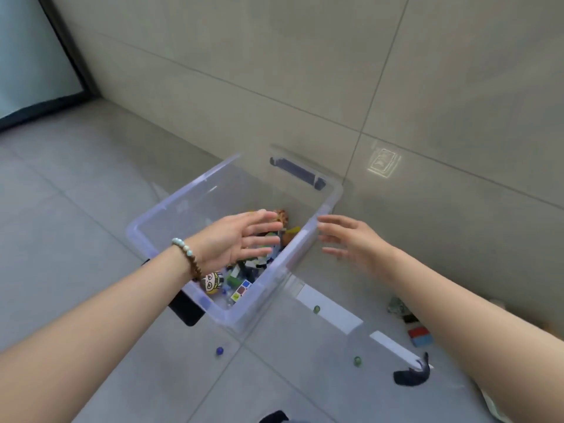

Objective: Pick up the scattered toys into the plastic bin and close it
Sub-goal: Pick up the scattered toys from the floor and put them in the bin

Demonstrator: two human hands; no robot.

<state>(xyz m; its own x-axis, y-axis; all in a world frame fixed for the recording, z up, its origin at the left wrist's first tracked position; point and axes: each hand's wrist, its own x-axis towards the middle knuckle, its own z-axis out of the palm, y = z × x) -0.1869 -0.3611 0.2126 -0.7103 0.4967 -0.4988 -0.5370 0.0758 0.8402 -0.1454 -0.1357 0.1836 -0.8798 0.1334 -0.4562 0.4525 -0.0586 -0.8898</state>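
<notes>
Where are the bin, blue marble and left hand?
bin (183,195), head view, on its left rim.
blue marble (219,351), head view, on its centre.
left hand (232,239), head view, on the middle of the hand.

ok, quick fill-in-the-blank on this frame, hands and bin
1. The left hand hovers over the bin, holding ____.
2. The bracelet is on the ____ wrist.
3. The marble by the bin's near corner is ____.
4. The bin has no ____ on it.
Missing: nothing; left; blue; lid.
</notes>
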